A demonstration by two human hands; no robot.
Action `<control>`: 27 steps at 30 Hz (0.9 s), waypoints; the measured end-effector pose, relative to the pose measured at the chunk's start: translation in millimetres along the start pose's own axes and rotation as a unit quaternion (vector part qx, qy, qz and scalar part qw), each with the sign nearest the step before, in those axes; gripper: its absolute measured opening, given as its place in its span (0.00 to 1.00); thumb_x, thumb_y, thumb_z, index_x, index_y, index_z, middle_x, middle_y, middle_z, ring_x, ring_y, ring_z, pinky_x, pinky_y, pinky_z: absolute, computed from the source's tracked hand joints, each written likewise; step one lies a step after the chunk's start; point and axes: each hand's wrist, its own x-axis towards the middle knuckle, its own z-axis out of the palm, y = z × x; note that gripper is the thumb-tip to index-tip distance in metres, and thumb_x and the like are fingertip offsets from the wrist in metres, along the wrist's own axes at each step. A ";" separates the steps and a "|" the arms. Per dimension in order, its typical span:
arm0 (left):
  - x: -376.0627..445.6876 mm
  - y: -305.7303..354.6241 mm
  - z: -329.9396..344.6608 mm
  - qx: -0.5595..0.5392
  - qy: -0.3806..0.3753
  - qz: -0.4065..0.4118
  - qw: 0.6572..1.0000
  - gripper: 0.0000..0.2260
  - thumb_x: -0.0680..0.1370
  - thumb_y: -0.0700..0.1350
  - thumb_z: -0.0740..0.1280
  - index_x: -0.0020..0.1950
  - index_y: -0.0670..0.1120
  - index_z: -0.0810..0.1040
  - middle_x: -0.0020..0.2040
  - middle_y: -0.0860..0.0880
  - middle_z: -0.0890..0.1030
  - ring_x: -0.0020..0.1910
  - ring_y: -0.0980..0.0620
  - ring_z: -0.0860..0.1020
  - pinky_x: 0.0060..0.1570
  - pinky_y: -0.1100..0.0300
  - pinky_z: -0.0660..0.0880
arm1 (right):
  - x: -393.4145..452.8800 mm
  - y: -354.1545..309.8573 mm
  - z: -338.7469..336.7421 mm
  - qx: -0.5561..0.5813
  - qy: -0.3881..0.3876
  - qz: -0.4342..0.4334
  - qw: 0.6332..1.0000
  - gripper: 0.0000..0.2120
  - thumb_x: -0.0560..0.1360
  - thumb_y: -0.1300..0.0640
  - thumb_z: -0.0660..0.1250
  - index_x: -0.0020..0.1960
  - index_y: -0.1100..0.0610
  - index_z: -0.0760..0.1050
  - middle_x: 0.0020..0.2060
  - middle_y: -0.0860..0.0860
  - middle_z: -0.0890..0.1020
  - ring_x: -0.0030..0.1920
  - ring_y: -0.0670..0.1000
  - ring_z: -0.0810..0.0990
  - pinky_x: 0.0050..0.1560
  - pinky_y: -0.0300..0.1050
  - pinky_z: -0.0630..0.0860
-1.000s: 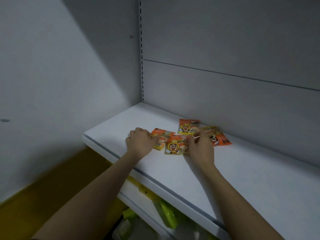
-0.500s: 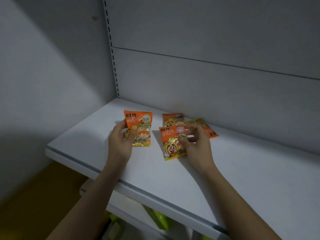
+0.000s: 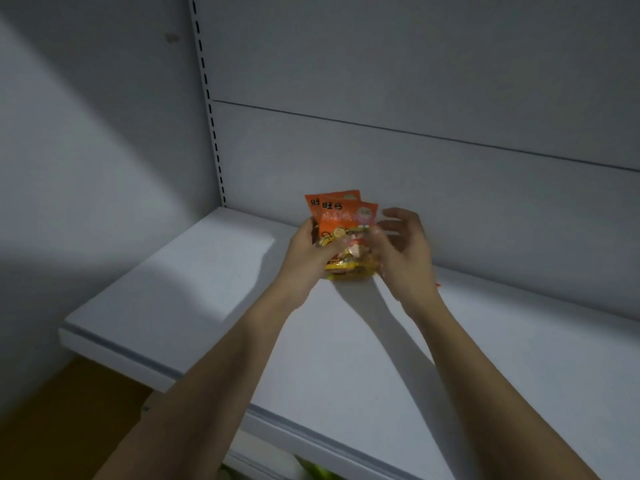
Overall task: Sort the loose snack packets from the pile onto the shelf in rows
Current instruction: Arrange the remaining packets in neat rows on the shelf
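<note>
Orange snack packets (image 3: 341, 233), two overlapped, gripped upright in left hand (image 3: 304, 256) above shelf (image 3: 194, 289) near back edge. Right hand (image 3: 403, 251) beside them, fingers loosely spread; blurred, contact with front packet uncertain. Step, by judgement: gathering and squaring packets. Next: setting down in row along back edge. Orange sliver behind right wrist, probably remaining pile, mostly hidden.

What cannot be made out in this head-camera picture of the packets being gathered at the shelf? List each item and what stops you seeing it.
1. Lower halves of the held packets: covered by the left hand and blurred.
2. Right hand: its fingers are motion-blurred, so its grip is unclear.
3. Orange packet corner on the shelf: mostly hidden behind the right wrist.
4. Green items below the shelf: cut off by the bottom edge.
</note>
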 end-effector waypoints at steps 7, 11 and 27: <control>34.5 -17.6 -29.1 -0.082 0.193 0.038 0.977 0.10 0.77 0.38 0.71 0.57 0.46 0.78 0.50 0.49 0.85 0.48 0.54 0.84 0.49 0.60 0.81 | 17.1 72.4 -54.5 -0.371 0.049 0.136 0.917 0.27 0.78 0.43 0.65 0.66 0.63 0.74 0.61 0.64 0.75 0.63 0.66 0.70 0.62 0.51 0.65; 37.4 -19.4 -31.9 -0.120 0.167 -0.045 0.978 0.10 0.79 0.43 0.71 0.59 0.46 0.79 0.55 0.46 0.85 0.55 0.49 0.83 0.53 0.55 0.81 | 17.2 75.4 -51.9 -0.379 0.009 0.129 0.916 0.19 0.72 0.43 0.69 0.54 0.56 0.78 0.50 0.56 0.82 0.56 0.62 0.76 0.51 0.48 0.69; 24.2 -19.5 -4.5 0.120 -0.072 -0.059 0.988 0.10 0.75 0.44 0.75 0.56 0.48 0.81 0.50 0.51 0.86 0.46 0.54 0.85 0.46 0.62 0.80 | 11.0 41.5 -51.5 0.106 0.069 0.122 0.984 0.17 0.76 0.66 0.69 0.61 0.53 0.74 0.50 0.52 0.86 0.48 0.51 0.85 0.47 0.46 0.81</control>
